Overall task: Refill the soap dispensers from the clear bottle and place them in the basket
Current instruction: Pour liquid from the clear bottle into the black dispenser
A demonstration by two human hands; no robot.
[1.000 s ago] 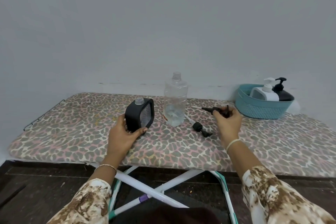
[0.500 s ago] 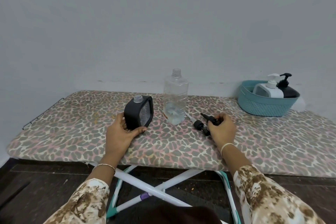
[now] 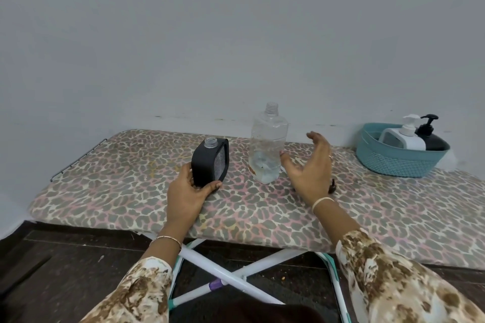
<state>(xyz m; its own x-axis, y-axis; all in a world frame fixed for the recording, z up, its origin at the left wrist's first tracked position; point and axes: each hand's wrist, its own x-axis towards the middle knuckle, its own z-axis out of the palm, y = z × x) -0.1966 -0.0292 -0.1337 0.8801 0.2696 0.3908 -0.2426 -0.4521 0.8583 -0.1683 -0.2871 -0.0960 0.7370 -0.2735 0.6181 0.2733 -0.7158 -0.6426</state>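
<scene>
head view: last refill about to start

black dispenser (image 3: 210,162): upright on ironing board (image 3: 131,191), neck uncapped, left hand (image 3: 187,191) gripping its base.
clear bottle (image 3: 267,144): just beside it, uncapped, little liquid left.
right hand (image 3: 309,168): pump (image 3: 332,188) just released; fingers spread, empty, nearing bottle. pouring likely next.
basket (image 3: 399,162): far right, two dispensers inside.

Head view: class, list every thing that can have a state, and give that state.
Square black dispenser: upright, uncapped, held by left hand.
Clear bottle: upright, uncapped, nearly empty.
Right hand: open, beside the bottle.
White dispenser: pump on, in the basket.
Black pump dispenser: pump on, in the basket.
</scene>
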